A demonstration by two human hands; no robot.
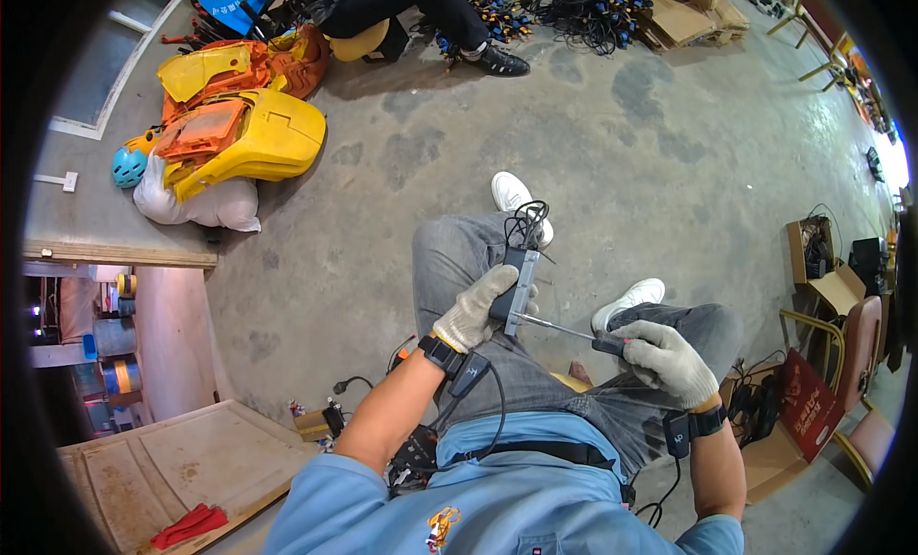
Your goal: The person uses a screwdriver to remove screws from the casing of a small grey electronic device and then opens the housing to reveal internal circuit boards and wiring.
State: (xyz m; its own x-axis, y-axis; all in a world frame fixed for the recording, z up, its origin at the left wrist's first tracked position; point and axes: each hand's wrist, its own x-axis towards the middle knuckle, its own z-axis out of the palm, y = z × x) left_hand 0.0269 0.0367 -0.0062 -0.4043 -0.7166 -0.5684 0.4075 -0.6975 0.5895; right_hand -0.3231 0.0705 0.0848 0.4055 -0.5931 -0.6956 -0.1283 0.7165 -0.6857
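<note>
Light-blue shirt cloth lay nearest. Over the grey-jeaned left thigh, the white-gloved left hand tightly clasped a grey-and-black boxy device; the white-gloved right hand gripped a black-handled steel screwdriver, best held straight.

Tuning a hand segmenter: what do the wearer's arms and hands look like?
Left hand and right hand: off-white knit gloves. Each wrist has a black strap with a dark box bearing a small pale marking, and a black cable running from it. Forearms bare below short light-blue sleeves.
</note>
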